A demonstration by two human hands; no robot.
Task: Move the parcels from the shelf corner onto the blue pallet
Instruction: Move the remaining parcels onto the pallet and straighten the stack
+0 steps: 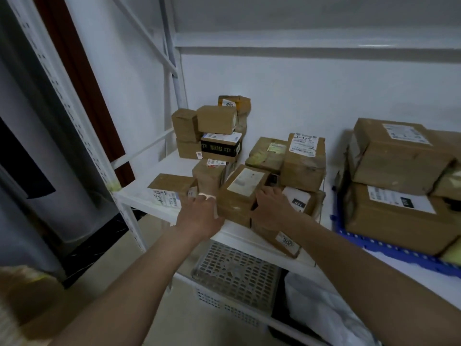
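Observation:
Several brown cardboard parcels lie on the white shelf (159, 181), with a stack (212, 131) in the far corner. At the front stands a brown box with a pale label (239, 189). My left hand (202, 216) grips its left side, and my right hand (270, 208) grips its right side, fingers curled over the top edge. The blue pallet (389, 248) sits to the right, loaded with large brown parcels (399, 171).
Under the shelf stand a white perforated basket (232, 273) and a white bag (321, 310). A white shelf upright (74, 101) rises at the left, dark panels beside it. More parcels (303, 161) crowd the shelf behind the held box.

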